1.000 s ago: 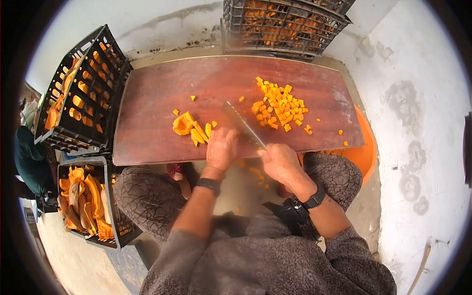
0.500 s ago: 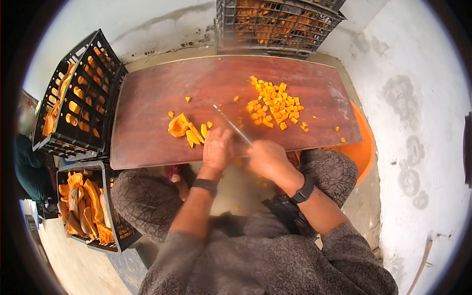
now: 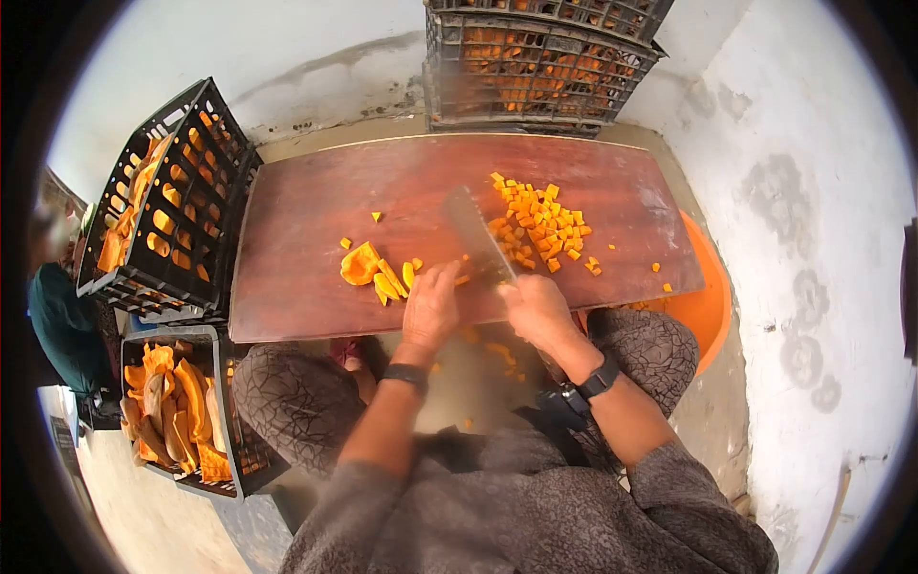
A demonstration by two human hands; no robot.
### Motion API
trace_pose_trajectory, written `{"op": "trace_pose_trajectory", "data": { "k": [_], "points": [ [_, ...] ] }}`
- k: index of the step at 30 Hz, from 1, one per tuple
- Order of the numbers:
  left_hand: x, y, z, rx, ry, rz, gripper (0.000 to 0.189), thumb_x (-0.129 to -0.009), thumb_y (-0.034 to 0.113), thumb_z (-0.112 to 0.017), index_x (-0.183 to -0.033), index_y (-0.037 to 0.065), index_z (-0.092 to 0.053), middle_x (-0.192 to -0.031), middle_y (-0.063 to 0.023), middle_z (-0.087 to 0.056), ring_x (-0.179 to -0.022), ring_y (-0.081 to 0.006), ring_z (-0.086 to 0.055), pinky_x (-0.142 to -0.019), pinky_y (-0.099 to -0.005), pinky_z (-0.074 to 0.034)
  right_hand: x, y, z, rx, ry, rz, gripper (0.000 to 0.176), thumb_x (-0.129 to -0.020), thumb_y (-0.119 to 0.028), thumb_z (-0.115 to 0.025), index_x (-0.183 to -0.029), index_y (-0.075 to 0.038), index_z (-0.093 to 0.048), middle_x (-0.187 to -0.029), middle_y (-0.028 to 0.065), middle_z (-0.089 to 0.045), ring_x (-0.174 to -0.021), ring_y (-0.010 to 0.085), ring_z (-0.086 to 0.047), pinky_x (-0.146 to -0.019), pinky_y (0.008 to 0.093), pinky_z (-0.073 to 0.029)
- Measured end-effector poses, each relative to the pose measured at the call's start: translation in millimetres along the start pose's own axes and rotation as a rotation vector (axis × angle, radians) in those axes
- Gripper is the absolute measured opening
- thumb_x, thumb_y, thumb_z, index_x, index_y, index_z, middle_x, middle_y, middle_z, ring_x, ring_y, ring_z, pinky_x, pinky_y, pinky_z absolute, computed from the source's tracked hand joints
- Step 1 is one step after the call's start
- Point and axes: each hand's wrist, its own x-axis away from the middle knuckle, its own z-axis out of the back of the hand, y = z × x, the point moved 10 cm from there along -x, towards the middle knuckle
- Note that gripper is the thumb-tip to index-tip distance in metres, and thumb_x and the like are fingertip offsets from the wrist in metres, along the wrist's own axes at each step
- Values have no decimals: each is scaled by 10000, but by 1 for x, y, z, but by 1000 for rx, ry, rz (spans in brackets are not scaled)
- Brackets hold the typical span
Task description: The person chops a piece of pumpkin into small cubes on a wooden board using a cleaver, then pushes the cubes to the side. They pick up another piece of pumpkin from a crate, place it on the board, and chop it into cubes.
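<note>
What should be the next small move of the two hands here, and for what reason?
Probably the right hand should bring the knife down beside the left hand's fingertips: an orange piece lies there, between that hand and the blade, while the pile of cubes sits beyond the knife.

Pretty bright and evenly lit overall, though I can't tell where the light's coming from. The right wall [image 3: 794, 258] and the pale floor [image 3: 143, 507] look kinda washed out, and shadows are mostly soft. There's a milky haze mid-frame, plus some blur on the knife [image 3: 478, 230]. Heavy fisheye too: the board [image 3: 316, 210] bows and the corners go black.
</note>
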Motion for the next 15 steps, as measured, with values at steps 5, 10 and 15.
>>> {"op": "trace_pose_trajectory", "data": {
  "k": [5, 10, 15],
  "points": [
    [-2, -19, 21, 252, 156, 97, 327, -861, -44, -544, -1175, 31, -597, -1131, -194, -623, -1044, -387, -597, -920, -448, -481, 14, -4, -9, -157, -128, -35, 324, -967, -247, -540, -871, 50, -628, -604, 106, -576, -452, 182, -575, -435, 343, -479],
    [-12, -28, 63, 179, 295, 158, 246, -889, -12, -551, -1124, 32, -610, -1121, -195, -617, -1046, -396, -589, -908, -455, -481, 25, -2, -28, -239, -331, -202, 313, -976, -241, -535, -885, 45, -626, -603, 79, -573, -456, 162, -564, -424, 321, -476],
    [-3, -54, 59, 6, 189, 212, 265, -853, 11, -578, -1112, 43, -625, -1142, -195, -619, -1064, -398, -582, -914, -475, -470, 9, 19, -7, -131, -179, -214, 318, -972, -239, -539, -879, 54, -620, -620, 96, -591, -469, 174, -586, -431, 331, -488]
  ]
}}
